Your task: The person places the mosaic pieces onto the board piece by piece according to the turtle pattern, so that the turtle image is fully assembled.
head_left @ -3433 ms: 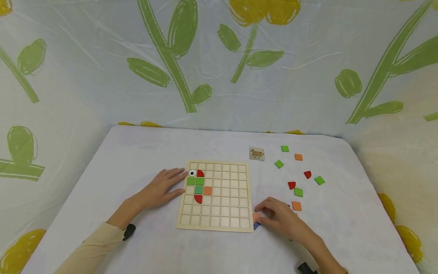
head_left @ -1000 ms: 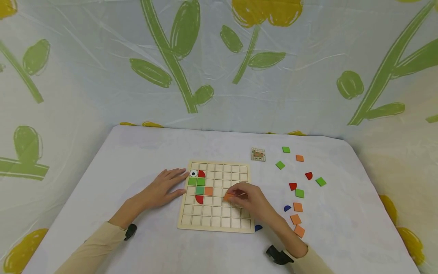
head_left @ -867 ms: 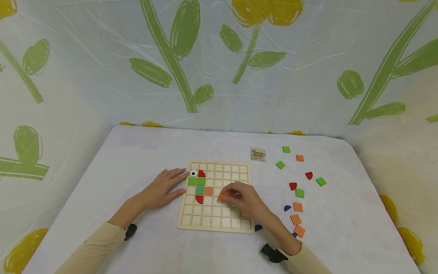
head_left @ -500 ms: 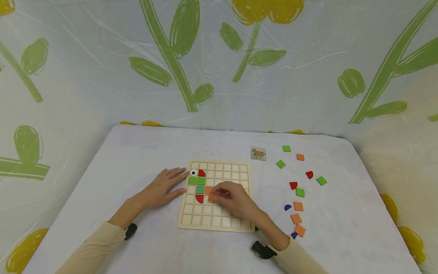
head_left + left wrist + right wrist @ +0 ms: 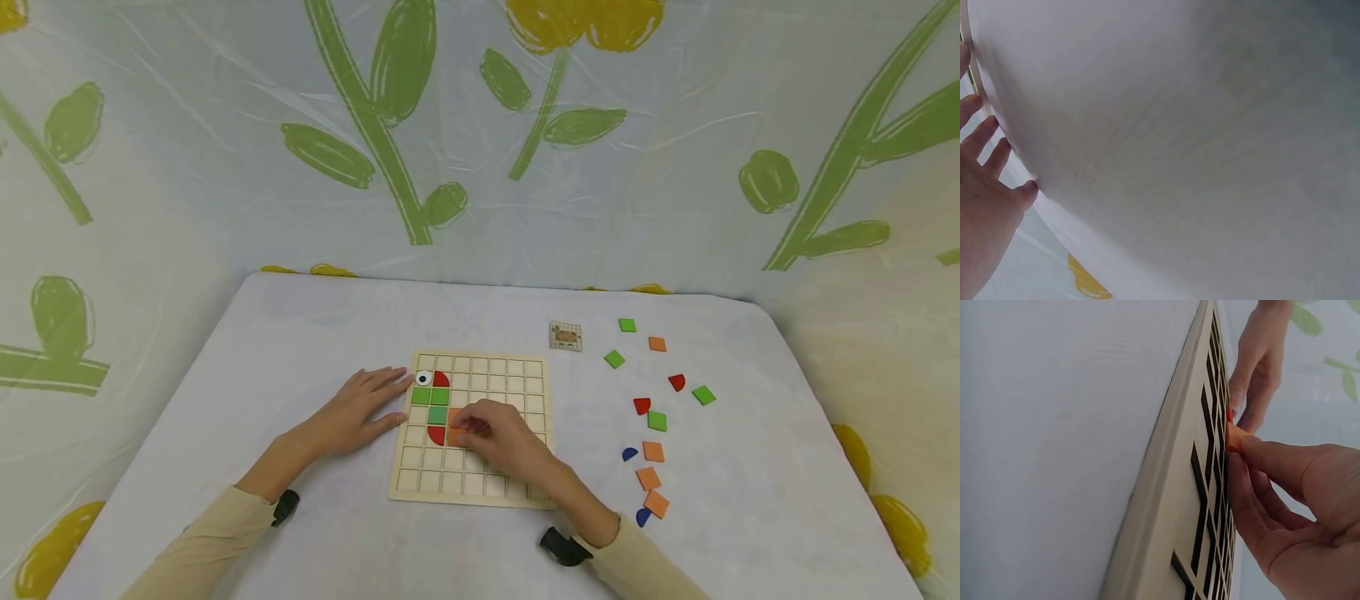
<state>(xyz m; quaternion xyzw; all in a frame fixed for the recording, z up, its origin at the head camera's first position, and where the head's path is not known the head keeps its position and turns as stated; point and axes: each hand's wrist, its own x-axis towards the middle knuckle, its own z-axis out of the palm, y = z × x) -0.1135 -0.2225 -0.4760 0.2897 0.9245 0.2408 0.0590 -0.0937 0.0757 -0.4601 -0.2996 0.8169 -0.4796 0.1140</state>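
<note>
In the head view, the wooden grid board lies on the table. My right hand pinches an orange square tile between thumb and fingers, at the cell right of the lower red quarter-circle tile. Another orange square lies just above, partly covered by my fingers. Beside it sits a teal square; above are two green squares, an eye tile and a red quarter-circle. With fingers spread, my left hand rests flat at the board's left edge.
Right of the board lie several loose green squares, orange squares, red quarter-circles and blue half-circles. A small pattern card lies behind the board's right corner. A flower-printed cloth hangs around the table.
My right hand has taken an orange square from beside the board's lower right corner and carried it left across the grid, down to the cell beside the red quarter-circle. My left hand stays put.
</note>
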